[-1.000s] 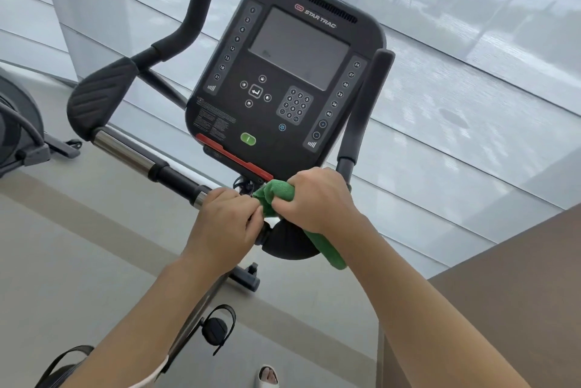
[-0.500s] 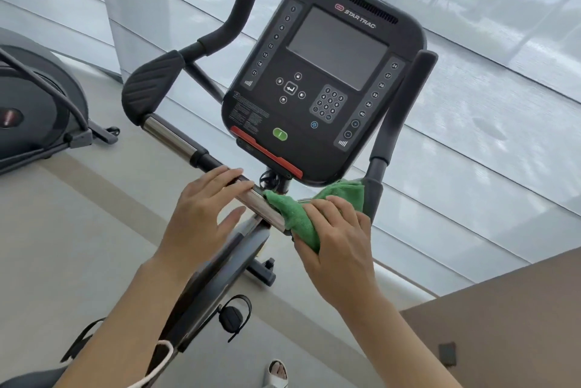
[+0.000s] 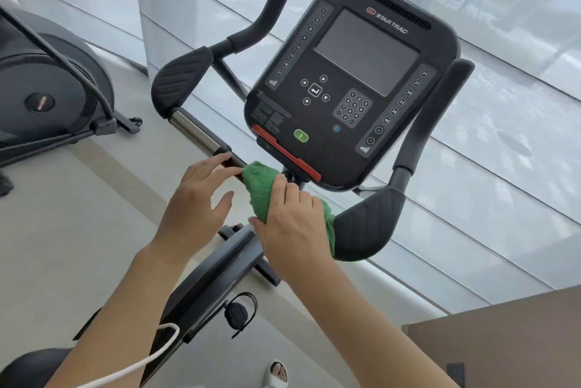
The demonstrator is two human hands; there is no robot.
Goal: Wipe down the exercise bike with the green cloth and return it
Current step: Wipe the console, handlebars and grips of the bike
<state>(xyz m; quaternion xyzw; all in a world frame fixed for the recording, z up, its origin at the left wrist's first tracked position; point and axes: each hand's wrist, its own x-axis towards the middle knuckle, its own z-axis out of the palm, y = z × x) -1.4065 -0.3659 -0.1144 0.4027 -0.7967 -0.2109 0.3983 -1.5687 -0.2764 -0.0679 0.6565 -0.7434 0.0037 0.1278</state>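
The exercise bike's black console [image 3: 352,79] stands in front of me, with its handlebar [image 3: 195,133] running down-left below it. The green cloth [image 3: 261,186] is wrapped over the handlebar just under the console. My right hand [image 3: 292,224] grips the cloth around the bar, fingers curled over it. My left hand [image 3: 195,199] has straight fingers, and its fingertips rest on the bar right beside the cloth's left end. The stretch of bar under the cloth is hidden.
Black elbow pads sit at the left [image 3: 180,76] and right [image 3: 367,227] of the handlebar. Another exercise machine [image 3: 53,95] stands at far left. A brown surface [image 3: 503,340] fills the lower right corner. A pedal [image 3: 239,313] and a sandalled foot [image 3: 278,373] show below.
My right hand has slid the cloth leftward along the handlebar, from beside the right upright to just under the console's left corner. The left hand stays open on the bar.
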